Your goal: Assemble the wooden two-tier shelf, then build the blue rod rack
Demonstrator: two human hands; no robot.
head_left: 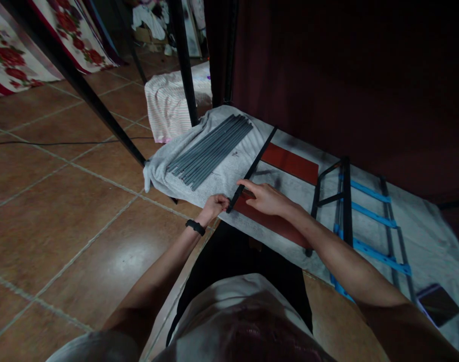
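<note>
A black bar (pixel 260 156) lies across the left ends of two red-brown boards, the far board (pixel 290 163) and the near board (pixel 277 221). At the bar's near end, my left hand (pixel 215 205) has its fingers pinched together; what is between them is too small to make out. My right hand (pixel 269 198) reaches over the near board and grips the bar a little farther along, with its index finger laid over the top. Several grey rods (pixel 212 151) lie side by side to the left of the bar. Small screws (pixel 235 154) rest on the cloth between them.
A grey cloth (pixel 422 221) covers the low surface. On the right lie a black frame (pixel 347 201), blue slotted strips (pixel 375 216) and a phone-like dark device (pixel 439 304). Black posts (pixel 184 65) rise at the far left, above a tiled floor (pixel 86 211).
</note>
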